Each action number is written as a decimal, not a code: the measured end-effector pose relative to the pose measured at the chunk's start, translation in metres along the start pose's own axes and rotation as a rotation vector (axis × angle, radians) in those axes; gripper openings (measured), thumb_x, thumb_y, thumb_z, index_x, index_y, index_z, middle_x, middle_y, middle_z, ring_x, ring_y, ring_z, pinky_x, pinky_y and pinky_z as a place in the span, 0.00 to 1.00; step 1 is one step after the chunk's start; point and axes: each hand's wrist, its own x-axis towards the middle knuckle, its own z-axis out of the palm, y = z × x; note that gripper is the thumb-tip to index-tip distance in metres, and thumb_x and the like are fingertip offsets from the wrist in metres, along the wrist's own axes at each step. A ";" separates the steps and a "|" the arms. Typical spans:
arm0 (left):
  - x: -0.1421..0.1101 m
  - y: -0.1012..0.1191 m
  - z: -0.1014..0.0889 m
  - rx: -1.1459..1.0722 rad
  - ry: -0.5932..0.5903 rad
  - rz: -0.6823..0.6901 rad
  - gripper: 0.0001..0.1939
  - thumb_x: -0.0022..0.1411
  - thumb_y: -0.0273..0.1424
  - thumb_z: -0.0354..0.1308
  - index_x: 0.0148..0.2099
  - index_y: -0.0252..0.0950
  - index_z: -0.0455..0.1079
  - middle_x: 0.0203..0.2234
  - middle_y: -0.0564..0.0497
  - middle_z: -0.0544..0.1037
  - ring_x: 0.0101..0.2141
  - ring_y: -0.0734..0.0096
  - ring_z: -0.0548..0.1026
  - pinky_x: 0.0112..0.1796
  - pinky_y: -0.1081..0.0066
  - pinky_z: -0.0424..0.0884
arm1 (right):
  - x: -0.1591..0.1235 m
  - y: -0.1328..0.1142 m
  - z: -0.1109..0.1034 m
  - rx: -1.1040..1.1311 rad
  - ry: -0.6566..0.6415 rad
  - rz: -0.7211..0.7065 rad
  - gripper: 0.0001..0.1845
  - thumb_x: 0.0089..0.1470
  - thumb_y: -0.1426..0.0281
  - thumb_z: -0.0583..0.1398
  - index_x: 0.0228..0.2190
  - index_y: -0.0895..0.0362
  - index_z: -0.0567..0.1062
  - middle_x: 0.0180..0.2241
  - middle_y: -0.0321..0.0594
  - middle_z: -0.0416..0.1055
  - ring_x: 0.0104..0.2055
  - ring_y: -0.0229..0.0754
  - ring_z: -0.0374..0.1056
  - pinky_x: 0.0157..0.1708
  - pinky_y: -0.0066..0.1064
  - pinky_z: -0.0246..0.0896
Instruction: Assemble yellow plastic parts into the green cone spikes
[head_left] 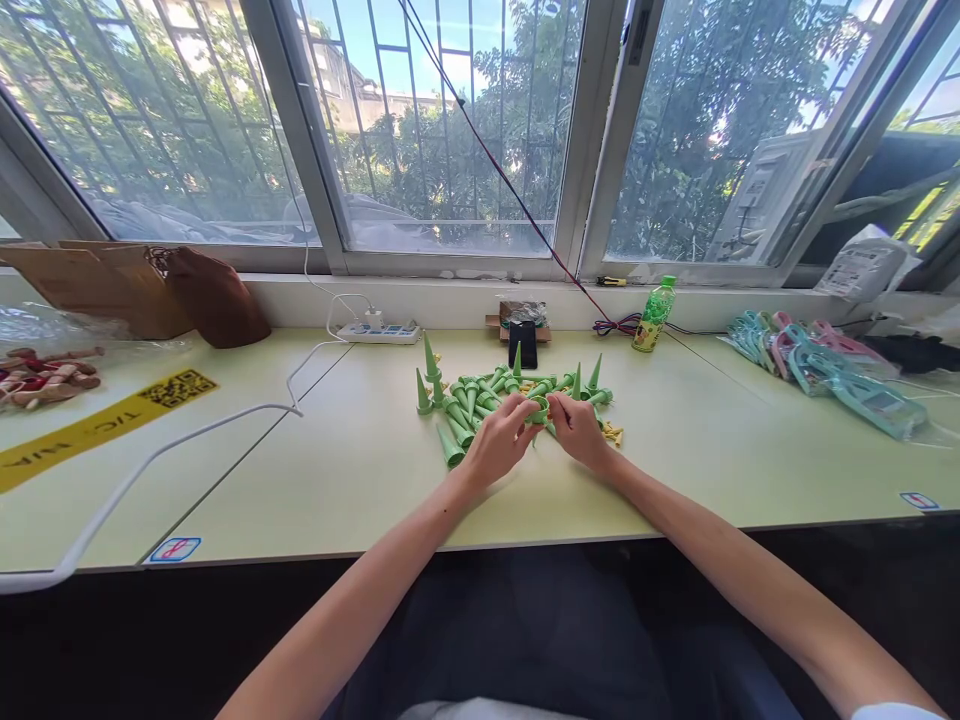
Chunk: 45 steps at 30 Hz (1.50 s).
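Gripping a green, round-mouthed piece (538,408) with the left hand (499,437) over the worktop (337,480), at the near side of a heap of green cones (457,405). Curling the right hand (579,430) at the piece's right side, with its grip too hidden to tell. Showing small yellow pieces (615,435) at the heap's right edge and a dark phone (523,348) behind.

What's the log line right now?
left hand: holding green piece | right hand: at its rim | green cones: heaped near hands | phone: behind cones

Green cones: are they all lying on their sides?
No, some cones stand with their points up.
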 end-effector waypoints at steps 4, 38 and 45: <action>0.000 -0.002 0.001 0.065 0.036 0.083 0.07 0.70 0.33 0.51 0.47 0.37 0.65 0.39 0.49 0.70 0.25 0.79 0.68 0.28 0.76 0.65 | 0.000 -0.003 -0.001 0.003 0.007 -0.016 0.22 0.67 0.60 0.45 0.22 0.53 0.57 0.19 0.32 0.60 0.20 0.35 0.52 0.24 0.30 0.47; 0.009 0.014 -0.004 -0.440 0.019 -0.484 0.21 0.69 0.50 0.44 0.38 0.38 0.62 0.16 0.57 0.67 0.15 0.76 0.68 0.18 0.76 0.62 | 0.000 0.001 0.003 0.065 -0.064 0.006 0.22 0.67 0.60 0.47 0.22 0.54 0.57 0.17 0.31 0.56 0.19 0.35 0.49 0.23 0.30 0.46; 0.009 0.012 -0.002 -0.738 -0.093 -0.738 0.26 0.66 0.56 0.42 0.38 0.37 0.59 0.15 0.55 0.69 0.10 0.74 0.65 0.11 0.77 0.55 | -0.001 0.001 0.004 0.044 -0.061 0.003 0.22 0.67 0.60 0.47 0.22 0.54 0.57 0.17 0.31 0.55 0.20 0.34 0.49 0.24 0.29 0.46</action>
